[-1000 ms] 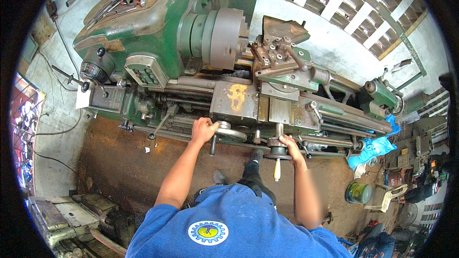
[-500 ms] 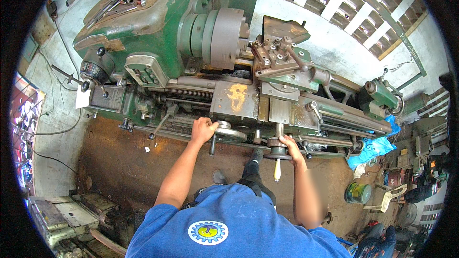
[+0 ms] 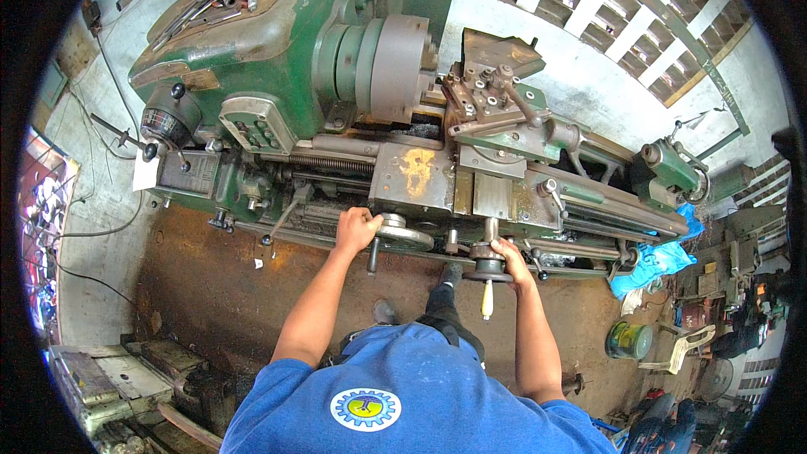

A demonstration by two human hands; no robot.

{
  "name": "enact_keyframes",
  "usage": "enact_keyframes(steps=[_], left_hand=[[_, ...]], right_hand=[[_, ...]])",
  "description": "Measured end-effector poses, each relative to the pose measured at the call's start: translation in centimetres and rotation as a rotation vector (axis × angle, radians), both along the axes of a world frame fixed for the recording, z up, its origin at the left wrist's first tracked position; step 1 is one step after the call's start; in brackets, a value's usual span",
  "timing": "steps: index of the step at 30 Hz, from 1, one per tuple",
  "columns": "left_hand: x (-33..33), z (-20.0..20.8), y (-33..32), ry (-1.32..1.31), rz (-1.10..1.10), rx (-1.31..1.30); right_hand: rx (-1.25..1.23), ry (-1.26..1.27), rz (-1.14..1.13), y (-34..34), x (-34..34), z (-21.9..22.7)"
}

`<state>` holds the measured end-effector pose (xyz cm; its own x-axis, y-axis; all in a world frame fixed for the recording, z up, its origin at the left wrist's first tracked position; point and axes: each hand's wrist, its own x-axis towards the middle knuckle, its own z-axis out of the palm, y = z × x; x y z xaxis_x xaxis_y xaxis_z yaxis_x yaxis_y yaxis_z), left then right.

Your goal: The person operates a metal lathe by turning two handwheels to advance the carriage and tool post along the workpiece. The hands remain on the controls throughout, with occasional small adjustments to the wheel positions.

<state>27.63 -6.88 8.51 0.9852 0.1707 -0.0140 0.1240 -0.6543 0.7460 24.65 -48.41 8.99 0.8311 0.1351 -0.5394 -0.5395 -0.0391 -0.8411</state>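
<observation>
Head view is showing you standing at a green lathe (image 3: 277, 42), looking down over your blue shirt (image 3: 403, 395). Your left hand (image 3: 357, 229) is gripping the rim of the handwheel (image 3: 402, 231) on the carriage front, fingers clenched around its left edge. Your right hand (image 3: 509, 259) is resting on the smaller dial wheel (image 3: 486, 267) just to the right, fingers curled over its rim; a pale handle (image 3: 486, 298) is hanging down from that wheel. Both wheels are sitting low on the apron, below the yellow-stained carriage (image 3: 416, 170). Above it, the chuck (image 3: 399, 67) is facing the tool post (image 3: 492, 92). The tailstock (image 3: 668, 170) is sitting well apart to the right.
</observation>
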Motion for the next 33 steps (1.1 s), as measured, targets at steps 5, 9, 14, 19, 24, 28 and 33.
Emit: enact_keyframes(steps=[5,9,14,19,24,28,33], left_hand=[[0.1,0.1,0.1,0.059,0.002,-0.002],[0.0,0.1,0.0,0.013,0.009,-0.001],[0.0,-0.1,0.1,0.037,0.017,-0.012],[0.0,-0.4,0.1,-0.05,0.007,0.006],[0.0,-0.4,0.2,-0.009,0.015,-0.021],[0.0,-0.5,0.3,0.009,0.014,-0.031],[0.2,-0.7,0.6,0.02,-0.014,-0.024]], right_hand=[[-0.002,0.0,0.003,-0.1,0.1,-0.1],[-0.018,-0.009,-0.011,-0.1,0.1,-0.4],[0.005,0.005,0.011,-0.4,0.1,-0.4],[-0.003,0.001,0.004,-0.4,0.2,-0.8],[-0.015,0.017,-0.017,-0.7,0.2,-1.4],[-0.03,0.017,-0.004,-0.6,0.3,-1.3],[-0.206,0.012,-0.006,0.4,-0.2,2.7]])
